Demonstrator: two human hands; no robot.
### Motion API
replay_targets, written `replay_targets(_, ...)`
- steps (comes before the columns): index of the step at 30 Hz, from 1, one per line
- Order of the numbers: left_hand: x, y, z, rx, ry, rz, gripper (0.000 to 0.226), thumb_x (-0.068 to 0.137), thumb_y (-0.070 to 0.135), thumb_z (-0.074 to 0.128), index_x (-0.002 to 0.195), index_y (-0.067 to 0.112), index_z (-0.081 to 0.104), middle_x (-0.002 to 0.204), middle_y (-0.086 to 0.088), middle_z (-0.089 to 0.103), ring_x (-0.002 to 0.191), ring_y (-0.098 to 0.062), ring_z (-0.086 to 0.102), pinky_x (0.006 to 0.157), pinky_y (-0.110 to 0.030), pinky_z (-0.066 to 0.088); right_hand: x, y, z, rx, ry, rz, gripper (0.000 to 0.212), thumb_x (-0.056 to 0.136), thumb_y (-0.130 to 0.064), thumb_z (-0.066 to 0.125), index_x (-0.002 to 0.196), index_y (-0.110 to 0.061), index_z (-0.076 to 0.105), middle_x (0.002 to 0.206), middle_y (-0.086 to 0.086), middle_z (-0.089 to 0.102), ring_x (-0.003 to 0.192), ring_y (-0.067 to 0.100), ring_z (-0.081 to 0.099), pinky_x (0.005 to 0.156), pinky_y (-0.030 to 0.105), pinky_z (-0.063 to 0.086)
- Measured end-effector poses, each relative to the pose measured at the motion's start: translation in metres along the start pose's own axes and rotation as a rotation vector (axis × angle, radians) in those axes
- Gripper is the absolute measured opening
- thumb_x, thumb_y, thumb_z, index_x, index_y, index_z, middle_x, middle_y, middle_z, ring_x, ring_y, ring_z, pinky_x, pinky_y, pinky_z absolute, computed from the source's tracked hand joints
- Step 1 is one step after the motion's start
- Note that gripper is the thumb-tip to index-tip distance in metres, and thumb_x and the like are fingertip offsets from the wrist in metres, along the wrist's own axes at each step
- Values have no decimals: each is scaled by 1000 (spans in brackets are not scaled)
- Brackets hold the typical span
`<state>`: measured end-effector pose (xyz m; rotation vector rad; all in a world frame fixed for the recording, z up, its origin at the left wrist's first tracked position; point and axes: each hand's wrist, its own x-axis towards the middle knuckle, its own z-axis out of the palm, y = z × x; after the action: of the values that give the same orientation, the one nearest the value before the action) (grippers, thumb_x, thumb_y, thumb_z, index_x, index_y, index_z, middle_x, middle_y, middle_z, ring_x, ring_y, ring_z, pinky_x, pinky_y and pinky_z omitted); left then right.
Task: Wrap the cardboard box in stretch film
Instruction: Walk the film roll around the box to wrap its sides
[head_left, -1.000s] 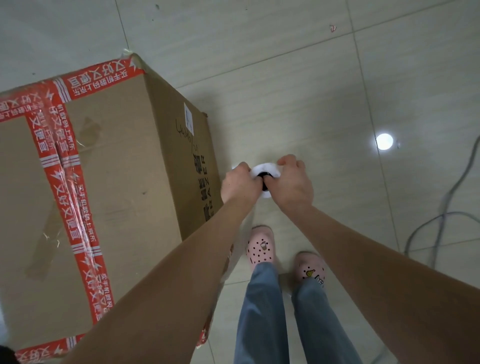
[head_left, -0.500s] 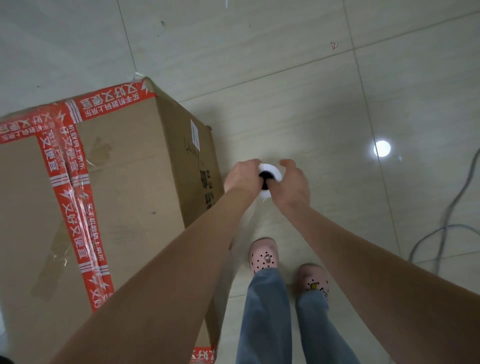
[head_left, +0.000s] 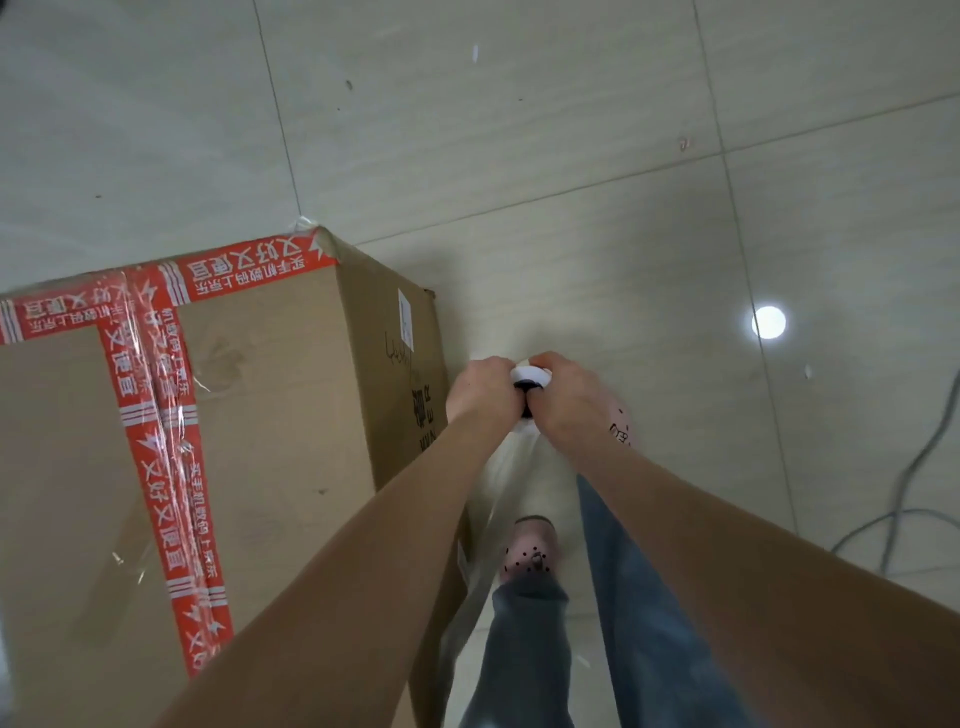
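Head view is showing both hands meeting just beside the right face of the cardboard box (head_left: 270, 415). The left hand (head_left: 480, 389) is curling its fingers round the white stretch film roll (head_left: 530, 375) from the box side. The right hand (head_left: 569, 400) is gripping the same roll from the other side, and the dark core hole is showing between them. Clear film (head_left: 498, 499) is trailing down from the roll along the box's near right edge. The box, crossed with red printed tape (head_left: 166, 467), is standing on the tiled floor (head_left: 571, 156), left of the person's pink shoe (head_left: 530, 551). A grey cable (head_left: 909, 478) is lying well apart at the right.
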<state>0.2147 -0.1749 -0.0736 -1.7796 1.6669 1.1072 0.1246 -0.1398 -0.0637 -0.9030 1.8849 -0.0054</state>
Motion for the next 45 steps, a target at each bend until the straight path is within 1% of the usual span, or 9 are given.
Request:
replay_targets(6,21,-1,-27,-381,113,-228,22,87,16,48,91,4,66,85,-13,68,74,-30,68,65,-35,59,29,-30,-17,115,66,10,41,85,-25,57,125,-19,50,115,5,60,105,28,58,84,33,44)
replay_targets(11,23,2,-31,-413,87,-351,27,96,24,46,106,1,56,97,-12,61,79,-26,58,63,-30,43,53,-43,-15,333,-81,212,40,75,-26,64,112,-19,49,101,4,58,93,30,67,85,42,55)
replay_targets(17,51,9,-54,-162,25,-112,41,91,18,51,131,15,48,117,-12,63,104,-30,60,75,-33,48,70,-49,-25,121,-39,61,26,78,-20,60,103,-14,60,89,5,59,87,28,64,77,36,53)
replay_targets(21,71,25,-68,40,-70,-52,13,89,10,46,83,14,57,96,-6,66,76,-22,56,62,-29,43,80,-55,-46,-83,-67,-32,19,76,-18,57,93,-16,65,84,3,65,83,26,61,66,28,45)
replay_targets(28,76,24,-77,-260,130,-180,17,86,10,45,75,11,58,76,-6,60,70,-25,58,47,-24,33,89,-79,-58,-131,22,-172,29,80,-20,53,106,-25,64,96,1,68,91,25,62,71,30,46)
replay_targets(31,81,16,-78,-438,204,-287,21,87,16,46,82,8,64,79,-10,67,69,-26,61,47,-23,35,96,-90,-51,51,-19,-27,41,84,-23,55,125,-22,49,105,0,61,93,23,61,73,28,44)
replay_targets(34,83,15,-77,-514,218,-368,27,87,20,46,87,5,68,80,-12,70,71,-26,65,47,-22,35,104,-97,-47,308,-80,122,20,82,-21,56,101,-19,49,101,3,60,85,26,66,78,40,57)
replay_targets(38,85,15,-82,-501,148,-348,25,87,22,47,86,6,66,78,-11,69,67,-26,66,47,-22,40,106,-103,-45,271,-45,64,11,84,-17,55,94,-17,51,93,5,56,88,32,64,76,46,57)
replay_targets(45,85,13,-109,-92,180,-61,42,91,14,49,132,21,51,118,-9,62,106,-29,60,74,-34,50,106,-105,-40,430,-92,276,54,81,-19,64,131,-12,45,116,10,58,99,30,62,84,43,56)
